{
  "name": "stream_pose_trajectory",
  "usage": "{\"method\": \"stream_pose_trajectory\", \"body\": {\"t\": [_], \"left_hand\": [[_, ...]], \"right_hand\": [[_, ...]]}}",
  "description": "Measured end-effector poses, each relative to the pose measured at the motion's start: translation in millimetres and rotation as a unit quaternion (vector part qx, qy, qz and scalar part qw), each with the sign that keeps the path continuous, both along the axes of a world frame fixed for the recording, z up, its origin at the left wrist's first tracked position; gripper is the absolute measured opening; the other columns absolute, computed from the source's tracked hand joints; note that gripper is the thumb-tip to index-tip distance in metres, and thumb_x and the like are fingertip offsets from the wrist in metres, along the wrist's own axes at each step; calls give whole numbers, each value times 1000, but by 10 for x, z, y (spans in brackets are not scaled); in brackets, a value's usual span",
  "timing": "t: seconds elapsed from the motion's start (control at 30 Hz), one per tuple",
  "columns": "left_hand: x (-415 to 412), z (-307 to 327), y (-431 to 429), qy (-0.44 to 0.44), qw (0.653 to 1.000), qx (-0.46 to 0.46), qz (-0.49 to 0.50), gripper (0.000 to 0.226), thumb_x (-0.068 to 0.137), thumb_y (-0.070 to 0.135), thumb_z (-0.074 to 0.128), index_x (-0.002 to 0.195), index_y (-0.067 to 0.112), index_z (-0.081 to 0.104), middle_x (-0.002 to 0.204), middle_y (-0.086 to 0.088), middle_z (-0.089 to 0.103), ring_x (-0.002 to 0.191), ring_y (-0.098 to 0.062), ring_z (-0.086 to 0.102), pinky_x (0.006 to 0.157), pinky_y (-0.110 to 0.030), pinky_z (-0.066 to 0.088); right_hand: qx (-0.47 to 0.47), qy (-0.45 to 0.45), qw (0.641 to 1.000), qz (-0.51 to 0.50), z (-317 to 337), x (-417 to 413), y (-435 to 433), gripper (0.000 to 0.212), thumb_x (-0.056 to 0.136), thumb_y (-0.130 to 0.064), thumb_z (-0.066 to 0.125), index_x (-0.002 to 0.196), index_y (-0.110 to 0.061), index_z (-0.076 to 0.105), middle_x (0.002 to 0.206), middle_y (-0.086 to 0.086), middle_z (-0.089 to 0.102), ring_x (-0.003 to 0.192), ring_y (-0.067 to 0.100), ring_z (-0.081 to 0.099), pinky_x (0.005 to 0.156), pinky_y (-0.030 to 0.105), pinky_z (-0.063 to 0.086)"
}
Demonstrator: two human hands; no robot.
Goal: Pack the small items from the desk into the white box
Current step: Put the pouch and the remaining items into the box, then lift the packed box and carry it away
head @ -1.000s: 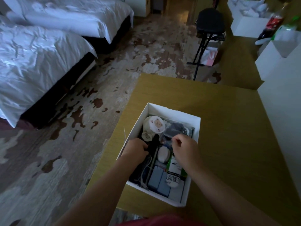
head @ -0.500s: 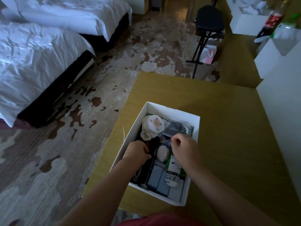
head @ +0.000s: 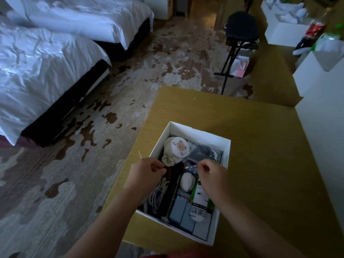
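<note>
- On the yellow-brown desk (head: 260,146), seen from the head camera, the white box (head: 197,132) sits open at the near left, its left wall close to the desk's left edge.
- Both hands are over the box's middle. The left hand (head: 147,172) is curled at the left wall, fingertips pressed together; what they pinch, if anything, cannot be told in the dim light.
- The right hand (head: 214,174) hovers over the right half, thumb and forefinger pinched shut, apparently on the edge of a clear plastic bag (head: 193,164), though that contact is hard to confirm.
- Inside, at the far left corner, lies a pale rolled sock bundle with a sheep-face label (head: 178,148); beside it to the right, a dark item in clear wrap (head: 202,150).
- Below the left hand, a coil of white cord (head: 158,194) lies along the left wall.
- Centre: a small white rounded object (head: 187,183), between the two hands.
- Near right: a green-and-white packet with printed characters (head: 200,207), partly under the right wrist.
- Along the near wall, pale blue flat packs (head: 186,215) sit side by side.
- Off the desk: two white-sheeted beds (head: 55,53) at left, patterned carpet (head: 74,164), a black folding stand (head: 240,32) beyond.
</note>
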State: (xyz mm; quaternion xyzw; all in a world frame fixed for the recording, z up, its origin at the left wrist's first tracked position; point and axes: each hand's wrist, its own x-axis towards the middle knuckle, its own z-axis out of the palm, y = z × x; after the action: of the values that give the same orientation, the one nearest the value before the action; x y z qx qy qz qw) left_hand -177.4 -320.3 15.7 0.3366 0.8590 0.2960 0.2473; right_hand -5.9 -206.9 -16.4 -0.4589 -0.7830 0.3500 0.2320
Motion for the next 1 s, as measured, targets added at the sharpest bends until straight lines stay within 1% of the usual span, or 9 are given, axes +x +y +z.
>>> {"method": "stream_pose_trajectory", "body": {"t": [0.2,0.27,0.33,0.4,0.5,0.63,0.7,0.8,1.0], "left_hand": [[-186,119,-129,50,997,36,51,20,81,32,68,100,29,63,89,10,59,73,-3,54,56,-15,35],[-217,87,-180,39,997,20,63,38,79,33,70,114,27,56,106,3,54,89,-11,52,72,-20,39],[-201,57,-262,15,997,13,77,55,78,33,71,126,25,46,121,-2,48,108,-17,48,86,-27,41],[-123,24,-373,10,995,2,102,67,78,33,71,134,25,36,133,-7,41,124,-24,40,98,-35,38],[101,-15,-561,-43,983,-6,178,83,79,37,70,143,33,16,146,-8,25,133,-31,30,105,-46,34],[498,-137,-763,-189,941,-49,278,99,79,51,65,148,30,-3,151,-14,29,125,-32,46,96,-39,46],[678,-204,-811,-267,920,-54,283,90,80,52,64,148,26,10,135,-6,48,112,-29,55,92,-44,51],[805,-217,-809,-367,872,25,324,70,88,41,61,143,40,18,114,-1,48,98,-27,55,80,-46,55],[901,-297,-709,-362,855,48,369,46,90,20,53,130,35,36,104,-2,61,89,-23,61,60,-34,56]], "right_hand": [[95,-41,995,-15,136,-185,357,16,85,-11,60,100,-17,62,89,-14,53,87,7,57,70,16,46],[158,-117,980,-28,188,-255,582,33,83,-15,61,115,-15,56,109,-2,55,108,19,52,88,31,48],[196,-225,954,0,219,-322,834,50,86,-24,60,132,-15,44,132,9,51,125,28,43,106,46,34],[121,-307,943,39,241,-387,1059,58,92,-33,52,143,-16,30,146,11,41,135,32,35,112,49,24],[9,-376,924,73,183,-451,1189,50,97,-41,37,139,-13,38,138,16,50,123,37,47,95,44,42],[124,-387,910,77,108,-443,1205,42,100,-37,34,118,-5,56,115,20,63,105,39,58,75,39,45],[134,-391,906,94,110,-454,1239,43,99,-36,36,116,-4,57,115,21,62,105,40,58,77,40,45],[134,-397,900,122,116,-407,1293,39,99,-34,39,109,-3,60,105,21,63,92,37,58,71,39,45],[143,-441,874,145,145,-198,1255,38,97,-36,40,107,-5,59,76,10,52,65,26,50,55,31,39]]}}
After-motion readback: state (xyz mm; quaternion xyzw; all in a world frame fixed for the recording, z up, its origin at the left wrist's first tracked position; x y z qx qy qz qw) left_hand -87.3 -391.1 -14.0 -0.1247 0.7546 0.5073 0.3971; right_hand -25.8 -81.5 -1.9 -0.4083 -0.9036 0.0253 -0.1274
